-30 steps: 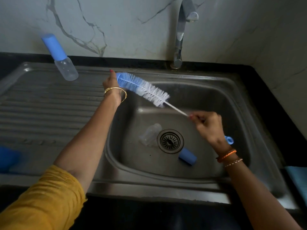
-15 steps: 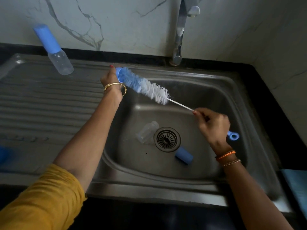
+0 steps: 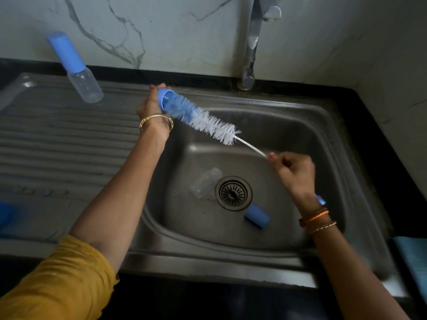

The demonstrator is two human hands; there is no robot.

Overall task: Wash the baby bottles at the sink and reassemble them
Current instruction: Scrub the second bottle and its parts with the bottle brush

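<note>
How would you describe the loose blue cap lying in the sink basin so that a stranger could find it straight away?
Start at the steel sink basin and find the round drain in its floor. Just beside the drain, toward the near right, lies the blue cap, a short tube on its side. The clear bottle left of the drain is see-through; the cap is solid blue.

Dim, soft daylight, pale glare on the sink (image 3: 288,125) rim and tap (image 3: 253,40), slight motion blur, wide-angle bending at edges, dark corners.
</note>
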